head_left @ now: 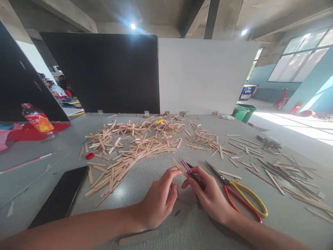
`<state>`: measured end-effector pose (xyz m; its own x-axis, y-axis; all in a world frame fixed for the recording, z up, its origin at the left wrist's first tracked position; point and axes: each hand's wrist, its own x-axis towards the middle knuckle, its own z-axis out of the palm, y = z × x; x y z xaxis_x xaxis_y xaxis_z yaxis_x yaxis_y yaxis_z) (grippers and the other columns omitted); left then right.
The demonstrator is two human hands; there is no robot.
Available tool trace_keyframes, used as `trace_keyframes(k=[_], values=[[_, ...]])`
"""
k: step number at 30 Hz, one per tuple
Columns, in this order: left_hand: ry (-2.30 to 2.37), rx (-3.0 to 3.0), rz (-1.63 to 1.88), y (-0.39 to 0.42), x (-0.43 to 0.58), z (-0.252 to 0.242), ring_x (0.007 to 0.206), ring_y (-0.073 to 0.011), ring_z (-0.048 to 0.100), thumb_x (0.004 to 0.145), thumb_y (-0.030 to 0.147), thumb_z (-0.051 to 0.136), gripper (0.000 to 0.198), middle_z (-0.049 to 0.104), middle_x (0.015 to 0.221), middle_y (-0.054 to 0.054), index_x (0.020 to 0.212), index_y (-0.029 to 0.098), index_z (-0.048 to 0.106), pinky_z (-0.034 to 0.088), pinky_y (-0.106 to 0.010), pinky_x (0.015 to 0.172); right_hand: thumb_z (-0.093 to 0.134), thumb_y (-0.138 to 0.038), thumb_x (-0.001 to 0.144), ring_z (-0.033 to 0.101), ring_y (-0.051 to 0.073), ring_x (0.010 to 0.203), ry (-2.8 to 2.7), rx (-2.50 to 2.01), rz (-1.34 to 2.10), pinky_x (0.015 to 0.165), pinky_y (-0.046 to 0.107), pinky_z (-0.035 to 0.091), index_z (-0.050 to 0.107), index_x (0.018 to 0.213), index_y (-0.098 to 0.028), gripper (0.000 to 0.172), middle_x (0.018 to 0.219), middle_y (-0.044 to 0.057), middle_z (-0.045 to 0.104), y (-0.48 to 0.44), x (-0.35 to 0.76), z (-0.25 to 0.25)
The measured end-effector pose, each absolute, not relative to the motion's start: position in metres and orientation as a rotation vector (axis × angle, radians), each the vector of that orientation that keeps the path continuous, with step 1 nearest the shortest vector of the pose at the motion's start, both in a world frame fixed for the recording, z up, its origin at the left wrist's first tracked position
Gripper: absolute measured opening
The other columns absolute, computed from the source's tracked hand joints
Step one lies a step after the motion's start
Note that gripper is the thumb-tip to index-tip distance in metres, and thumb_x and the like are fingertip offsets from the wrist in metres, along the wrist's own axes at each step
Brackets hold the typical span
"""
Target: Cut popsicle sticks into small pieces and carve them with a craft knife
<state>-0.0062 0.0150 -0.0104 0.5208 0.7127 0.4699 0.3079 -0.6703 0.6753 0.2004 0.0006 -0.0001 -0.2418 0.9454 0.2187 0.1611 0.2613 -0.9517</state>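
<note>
My left hand [159, 199] pinches one end of a short wooden stick [177, 164] just above the grey table [156, 222]. My right hand [208, 194] is closed round a small cutter with pink blades [187, 167], whose tip meets the stick. Both hands rest low on the table, close together, near its front edge. A big heap of wooden sticks [135, 146] lies just beyond them.
Red and yellow scissors [239, 194] lie right of my right hand. A black phone [61, 196] lies at the left, a small red ring [89, 156] by the heap, a drink bottle [37, 121] far left. Thin splints [286, 173] cover the right side. Black and white boards stand behind.
</note>
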Motion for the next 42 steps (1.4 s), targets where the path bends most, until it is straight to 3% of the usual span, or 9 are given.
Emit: trace_keyframes(k=[4,10,13,15,18,28,36,42], values=[[0.841,2.175,1.067,0.013,-0.006,-0.011,0.079,-0.0145,0.067,0.107,0.014,0.042,0.040,0.065,0.131,-0.008,0.143,0.032,0.041,0.056,-0.032,0.077,0.052,-0.048,0.108,0.042,0.013,0.056,-1.629,-1.045,1.091,0.051,0.026,0.033,0.057,0.104,-0.020,0.028,0.083,0.003,0.074,0.001,0.201,0.001],[0.954,1.960,1.149,0.014,-0.004,-0.009,0.074,-0.0128,0.064,0.111,0.029,0.047,0.053,0.063,0.135,-0.011,0.154,0.034,0.017,0.056,-0.029,0.069,0.051,-0.041,0.108,0.047,0.014,0.061,-1.703,-1.055,1.060,0.056,0.027,0.035,0.058,0.105,-0.020,0.022,0.082,0.002,0.073,0.001,0.202,0.001],[0.983,1.891,1.138,0.016,-0.003,-0.008,0.069,-0.0123,0.061,0.110,0.033,0.051,0.047,0.067,0.124,-0.008,0.149,0.031,0.026,0.054,-0.029,0.067,0.051,-0.036,0.108,0.054,0.016,0.067,-1.753,-1.042,1.060,0.061,0.028,0.039,0.059,0.103,-0.021,0.018,0.083,0.002,0.074,0.001,0.202,0.001],[1.003,1.859,1.135,0.017,-0.003,-0.008,0.066,-0.0129,0.058,0.108,0.036,0.054,0.039,0.068,0.105,-0.003,0.140,0.028,0.033,0.050,-0.028,0.064,0.051,-0.034,0.108,0.056,0.016,0.068,-1.776,-1.045,1.057,0.062,0.028,0.039,0.060,0.100,-0.021,0.018,0.083,0.002,0.074,0.001,0.203,0.001],[1.027,1.817,1.131,0.017,-0.003,-0.009,0.062,-0.0139,0.055,0.108,0.038,0.055,0.028,0.061,0.083,0.004,0.126,0.026,0.037,0.045,-0.026,0.059,0.051,-0.032,0.107,0.054,0.016,0.066,-1.796,-1.049,1.039,0.060,0.028,0.039,0.059,0.097,-0.021,0.017,0.081,0.002,0.073,0.001,0.204,0.000],[0.996,1.778,1.116,0.014,0.000,-0.002,0.064,-0.0138,0.055,0.111,0.040,0.043,0.014,0.061,0.092,0.001,0.112,0.026,0.039,0.041,-0.024,0.056,0.051,-0.031,0.107,0.057,0.017,0.069,-1.815,-1.046,1.010,0.064,0.030,0.041,0.059,0.096,-0.021,0.017,0.082,0.003,0.073,0.001,0.203,0.000],[1.015,1.793,1.110,0.017,-0.002,-0.006,0.062,-0.0138,0.052,0.111,0.037,0.044,0.012,0.061,0.089,0.001,0.113,0.025,0.042,0.037,-0.024,0.055,0.051,-0.035,0.107,0.054,0.017,0.067,-1.786,-1.065,1.039,0.062,0.030,0.039,0.060,0.098,-0.020,0.019,0.082,0.002,0.072,0.001,0.203,-0.001],[1.001,1.802,1.108,0.018,-0.003,-0.005,0.058,-0.0115,0.048,0.110,0.036,0.045,0.013,0.063,0.096,-0.002,0.103,0.024,0.046,0.038,-0.024,0.054,0.053,-0.035,0.106,0.048,0.014,0.061,-1.718,-1.103,1.004,0.056,0.028,0.037,0.065,0.097,-0.020,0.022,0.084,0.002,0.070,0.002,0.204,0.000]])
